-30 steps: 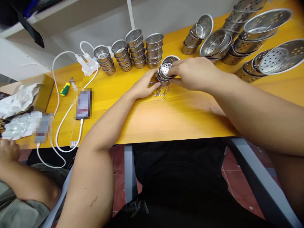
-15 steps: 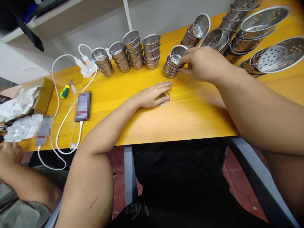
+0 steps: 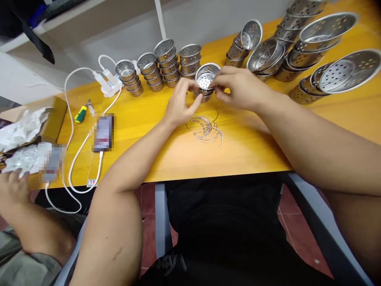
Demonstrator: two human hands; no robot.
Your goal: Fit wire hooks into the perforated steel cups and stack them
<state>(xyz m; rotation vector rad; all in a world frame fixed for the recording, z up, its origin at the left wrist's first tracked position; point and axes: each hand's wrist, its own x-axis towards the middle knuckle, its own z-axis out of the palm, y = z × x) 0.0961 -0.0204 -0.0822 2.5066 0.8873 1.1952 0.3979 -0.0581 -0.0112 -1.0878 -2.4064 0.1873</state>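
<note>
A short stack of perforated metal cups (image 3: 206, 81) stands near the middle of the yellow table (image 3: 166, 159). My right hand (image 3: 235, 85) pinches the right rim of its top cup. At the left side of the same stack is my left hand (image 3: 182, 104), its thumb and forefinger curved apart at the cup's edge; whether they touch it is hard to tell. Just below the stack, thin curved metal wires (image 3: 206, 129) lie in a loose pile on the table.
More cup stacks stand behind at left (image 3: 154, 71) and right (image 3: 315, 43). Phones (image 3: 103, 133) with white cables, a power strip (image 3: 111, 85) and a green-yellow screwdriver (image 3: 81, 114) are at left. Another person's hand (image 3: 14, 186) is at the lower left.
My left hand has lifted off the wires and moved up to the stack. My right hand and the short cup stack have shifted left, in front of the rear stacks.
</note>
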